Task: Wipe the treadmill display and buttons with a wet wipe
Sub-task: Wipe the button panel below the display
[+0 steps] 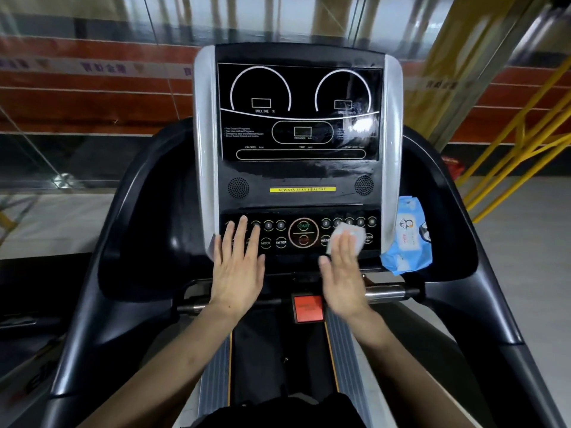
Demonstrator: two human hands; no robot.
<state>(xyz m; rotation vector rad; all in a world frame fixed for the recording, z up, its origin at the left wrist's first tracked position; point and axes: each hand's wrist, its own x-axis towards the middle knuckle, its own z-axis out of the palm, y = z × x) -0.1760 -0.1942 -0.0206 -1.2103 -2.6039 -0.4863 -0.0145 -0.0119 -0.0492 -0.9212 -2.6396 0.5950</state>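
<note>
The treadmill's black display (298, 112) stands upright in a silver frame, with wet smears on its right part. Below it runs the button panel (301, 233) with a round START button in the middle. My right hand (343, 273) lies flat on a white wet wipe (346, 237), pressing it against the right-hand buttons. My left hand (238, 267) rests flat with spread fingers on the left-hand buttons and holds nothing.
A blue pack of wet wipes (406, 239) sits in the console's right side pocket. A red safety key block (308, 308) and chrome grip bars (386, 293) lie below the panel. Black console arms flank both sides. Yellow railings stand at the right.
</note>
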